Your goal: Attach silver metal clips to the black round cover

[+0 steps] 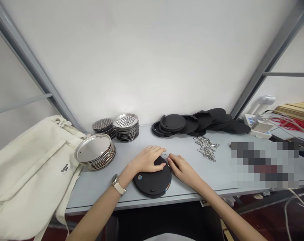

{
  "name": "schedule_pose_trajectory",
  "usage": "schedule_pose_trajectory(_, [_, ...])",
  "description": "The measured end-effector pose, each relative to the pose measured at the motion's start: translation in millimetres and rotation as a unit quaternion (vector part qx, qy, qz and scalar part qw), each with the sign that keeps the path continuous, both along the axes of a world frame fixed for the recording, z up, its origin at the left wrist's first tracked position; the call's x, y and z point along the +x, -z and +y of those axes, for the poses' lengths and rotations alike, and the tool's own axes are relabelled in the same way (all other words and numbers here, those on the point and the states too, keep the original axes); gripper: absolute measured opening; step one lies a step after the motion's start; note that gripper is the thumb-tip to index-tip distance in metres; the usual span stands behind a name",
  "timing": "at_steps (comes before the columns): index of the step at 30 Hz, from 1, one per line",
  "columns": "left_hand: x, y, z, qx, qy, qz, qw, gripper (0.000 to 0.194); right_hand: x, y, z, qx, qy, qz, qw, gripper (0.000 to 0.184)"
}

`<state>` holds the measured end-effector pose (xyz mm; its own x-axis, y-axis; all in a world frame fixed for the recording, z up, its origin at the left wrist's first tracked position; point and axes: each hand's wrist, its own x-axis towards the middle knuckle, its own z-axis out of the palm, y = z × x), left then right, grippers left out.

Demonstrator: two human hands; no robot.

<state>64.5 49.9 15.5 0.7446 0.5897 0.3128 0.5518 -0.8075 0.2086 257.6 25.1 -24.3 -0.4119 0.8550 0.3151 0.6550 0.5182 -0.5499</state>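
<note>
A round black disc [153, 182] lies flat near the front edge of the grey table [182, 187]. My left hand [146, 159], with a watch on the wrist, rests on the disc's far rim, fingers laid flat over it. My right hand [183, 169] is at the disc's upper right edge, its fingertips pinched on a small metal clip [167, 160] at the rim. Only part of the clip shows between the fingers.
A heap of metal clips [207, 148] lies to the right. Black discs [194, 123] are piled at the back. Stacks of metal plates [95, 152] and perforated grater discs [126, 127] stand to the left, beside a cream cloth bag [28, 174]. Wires [289, 124] lie at far right.
</note>
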Motion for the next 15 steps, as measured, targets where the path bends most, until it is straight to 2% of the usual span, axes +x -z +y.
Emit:
schedule_pose_trajectory(3, [0.6,-0.4,-0.6,0.001,0.013,-0.011,1.000,0.047,0.7,0.7,0.5,0.005,-0.012,-0.005,1.000,0.027])
schedule_pose_trajectory(11, [0.9,2.8,2.1,0.007,0.050,-0.007,0.999,0.023,0.2,-0.1,2.2,0.004,-0.024,-0.003,1.000,0.029])
schedule_pose_trajectory(15, [0.7,3.7,2.7,-0.001,0.052,-0.011,0.999,0.018,0.2,-0.9,1.4,0.001,-0.025,0.000,1.000,0.030])
